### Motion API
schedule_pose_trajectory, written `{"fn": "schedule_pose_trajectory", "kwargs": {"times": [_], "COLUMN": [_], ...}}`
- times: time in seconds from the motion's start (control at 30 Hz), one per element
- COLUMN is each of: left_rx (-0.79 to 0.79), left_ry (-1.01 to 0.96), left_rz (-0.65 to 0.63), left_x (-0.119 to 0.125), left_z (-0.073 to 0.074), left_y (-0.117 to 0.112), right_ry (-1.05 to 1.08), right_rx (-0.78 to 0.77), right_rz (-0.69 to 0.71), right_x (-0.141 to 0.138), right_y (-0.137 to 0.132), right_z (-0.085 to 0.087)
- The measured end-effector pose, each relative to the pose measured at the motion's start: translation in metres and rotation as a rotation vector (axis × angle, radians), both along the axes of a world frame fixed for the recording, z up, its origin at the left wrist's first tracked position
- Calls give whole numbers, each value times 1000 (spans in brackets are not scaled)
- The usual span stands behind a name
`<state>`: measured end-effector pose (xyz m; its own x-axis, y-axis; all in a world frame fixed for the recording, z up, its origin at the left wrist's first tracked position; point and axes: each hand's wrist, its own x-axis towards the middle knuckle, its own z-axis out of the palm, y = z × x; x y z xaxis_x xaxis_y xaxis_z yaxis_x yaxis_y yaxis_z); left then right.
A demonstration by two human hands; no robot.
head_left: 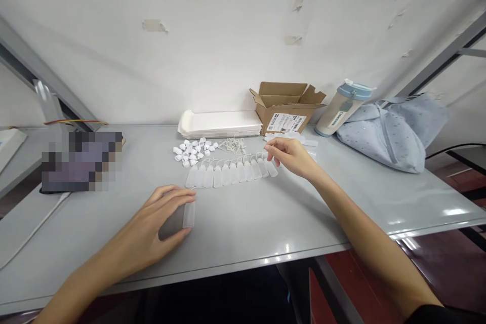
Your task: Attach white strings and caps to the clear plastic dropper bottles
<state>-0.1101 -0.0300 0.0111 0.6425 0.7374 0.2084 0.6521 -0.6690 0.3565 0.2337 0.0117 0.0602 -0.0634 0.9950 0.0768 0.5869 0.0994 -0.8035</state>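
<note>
My left hand (159, 223) rests near the front of the grey table (246, 223), thumb and fingers pinched round a small clear plastic bottle (189, 214). My right hand (290, 156) reaches forward to the right end of a row of several small clear bottles (231, 172) lying side by side; its fingertips are curled and touch the last bottle, with nothing clearly lifted. A heap of small white caps (193, 151) lies just behind the row's left part, and a tangle of white string (232, 145) lies beside it.
A stack of white trays (220, 124) and an open cardboard box (284, 106) stand against the wall. A tumbler (341, 109) leans on a light blue bag (387, 134) at the right. A blurred object (81, 159) and a white cable (34, 230) lie at the left.
</note>
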Motion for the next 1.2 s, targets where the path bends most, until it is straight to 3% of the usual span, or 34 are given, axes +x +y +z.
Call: {"fn": "schedule_pose_trajectory", "kwargs": {"times": [0.23,0.4,0.57,0.7,0.93,1.2], "left_rx": [-16,-32,7,-12,90,145], "left_ry": [4,-32,-111,-81,2,125], "left_rz": [6,27,64,84,-36,-46], "left_x": [-6,-6,15,44,83,90], "left_z": [1,13,33,41,28,13], "left_y": [-1,6,35,74,131,147], "right_ry": [-9,-65,-318,-585,-753,-826], "right_rx": [24,95,242,296,278,222], "right_rz": [-22,-81,-172,-142,-64,20], "right_x": [5,17,34,45,47,39], "right_y": [2,9,23,35,42,38], "right_z": [1,-1,-13,-26,-38,-40]}}
